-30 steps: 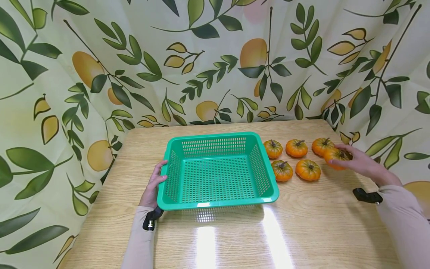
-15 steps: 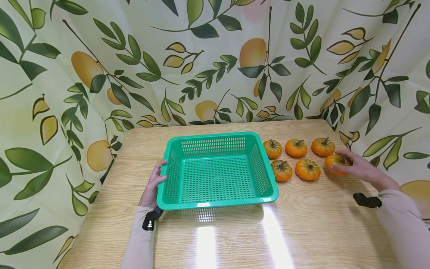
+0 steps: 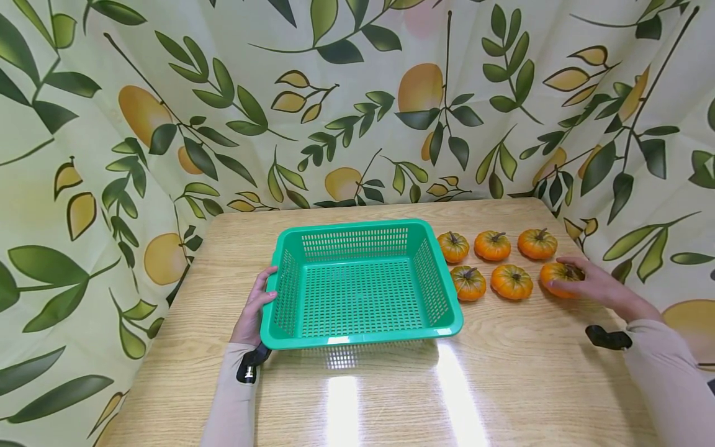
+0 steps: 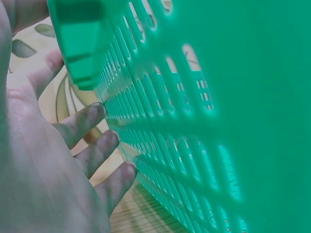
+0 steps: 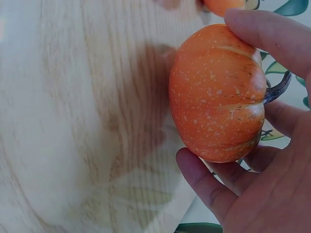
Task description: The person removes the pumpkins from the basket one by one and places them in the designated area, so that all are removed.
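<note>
A small orange pumpkin (image 5: 218,97) with a dark curved stem is in my right hand (image 3: 600,282). Thumb and fingers grip its sides, at the right end of the front row; whether its base touches the table I cannot tell. Beside it stand a front pumpkin (image 3: 511,282) and, behind, a back pumpkin (image 3: 537,243). A green plastic basket (image 3: 363,338) with slotted walls sits mid-table, nothing inside. My left hand (image 3: 254,310) touches its left rim. In the left wrist view, the left fingers (image 4: 99,150) extend loosely against the outer wall.
More small pumpkins lie right of the basket: a front-left pumpkin (image 3: 468,283), a back-left pumpkin (image 3: 453,247) and a back-middle pumpkin (image 3: 493,246). The wooden table (image 3: 536,372) meets a leaf-and-fruit patterned curtain (image 3: 357,124) at the back and sides.
My right hand has lowered the pumpkin it grips, bringing it down in front of the back-right pumpkin, which now shows whole. My left hand and the basket have stayed in place.
</note>
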Action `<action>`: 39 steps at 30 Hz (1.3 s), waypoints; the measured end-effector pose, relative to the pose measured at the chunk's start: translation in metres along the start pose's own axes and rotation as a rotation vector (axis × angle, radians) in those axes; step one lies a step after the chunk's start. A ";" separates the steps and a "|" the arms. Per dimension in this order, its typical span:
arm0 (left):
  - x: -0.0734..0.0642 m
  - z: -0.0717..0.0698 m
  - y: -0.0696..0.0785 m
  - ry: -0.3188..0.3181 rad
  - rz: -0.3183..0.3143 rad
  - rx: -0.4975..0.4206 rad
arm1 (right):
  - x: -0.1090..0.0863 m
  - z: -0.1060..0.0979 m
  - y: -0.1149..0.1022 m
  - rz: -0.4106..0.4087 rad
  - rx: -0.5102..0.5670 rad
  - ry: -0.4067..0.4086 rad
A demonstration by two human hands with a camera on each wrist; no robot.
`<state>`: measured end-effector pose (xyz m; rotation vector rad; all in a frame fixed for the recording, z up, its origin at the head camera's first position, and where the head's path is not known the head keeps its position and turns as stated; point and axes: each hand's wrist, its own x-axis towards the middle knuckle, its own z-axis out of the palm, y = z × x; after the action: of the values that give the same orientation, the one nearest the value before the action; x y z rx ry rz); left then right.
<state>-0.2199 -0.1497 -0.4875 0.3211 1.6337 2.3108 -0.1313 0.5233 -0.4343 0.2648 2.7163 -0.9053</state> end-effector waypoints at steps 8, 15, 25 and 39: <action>0.001 -0.001 -0.001 -0.007 0.000 0.009 | 0.000 0.004 0.004 0.008 0.014 -0.009; 0.000 -0.001 -0.001 -0.006 -0.002 -0.003 | 0.000 0.006 0.006 0.004 0.030 -0.008; 0.000 0.000 0.000 -0.006 0.003 0.002 | -0.001 0.009 0.006 -0.035 0.062 0.006; 0.008 -0.041 0.021 -0.109 0.283 -0.332 | -0.004 -0.014 -0.007 0.039 0.018 -0.006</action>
<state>-0.2435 -0.1892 -0.4812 0.6219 1.1895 2.6645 -0.1317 0.5256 -0.4185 0.3171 2.6892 -0.9186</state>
